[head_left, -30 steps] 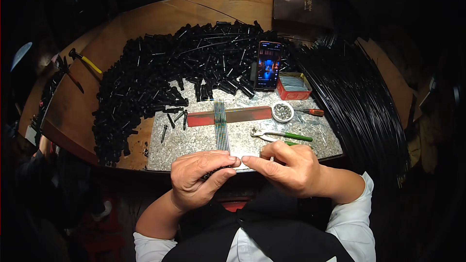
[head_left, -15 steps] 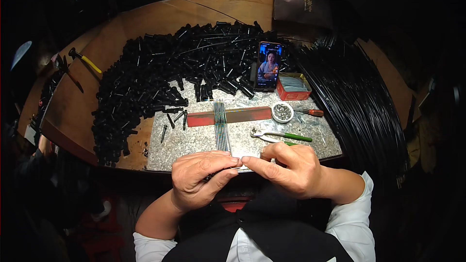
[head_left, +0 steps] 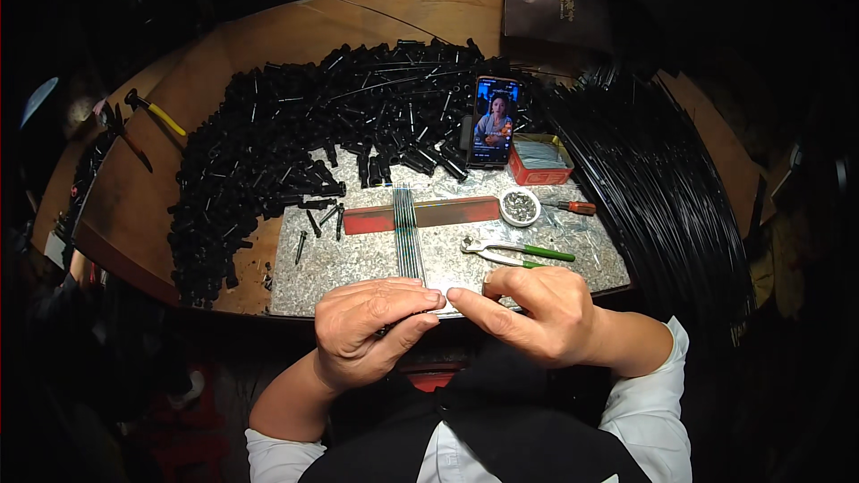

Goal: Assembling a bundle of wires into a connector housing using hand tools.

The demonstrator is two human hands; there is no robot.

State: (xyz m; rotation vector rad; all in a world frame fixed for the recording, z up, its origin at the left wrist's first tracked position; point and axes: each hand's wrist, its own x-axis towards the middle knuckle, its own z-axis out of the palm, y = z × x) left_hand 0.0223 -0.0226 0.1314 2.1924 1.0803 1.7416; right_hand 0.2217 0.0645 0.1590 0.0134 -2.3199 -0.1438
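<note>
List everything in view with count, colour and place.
table: one, brown, centre
slab: one, speckled grey, table's near side
small parts: many, black, heaped behind and left of slab
long rods: many, black, right
thin rods: several, greenish-dark, across the bar
bar: one, reddish-brown, on the slab
phone: one, dark, screen lit, behind slab
box: one, red, beside phone
bowl: one, white, below the box
metal bits: many, silvery, in bowl
screwdriver: one, orange-red handle, right of bowl
pincers: one pair, green handles, below bowl
hand tools: at least two, one yellow-handled, left wall
bag: one, dark brown, back right
dark margins: unclear
sleeves: two, white, lower edge
left hand: one, bare, over the thin rods
right hand: one, bare, right of the left
</note>
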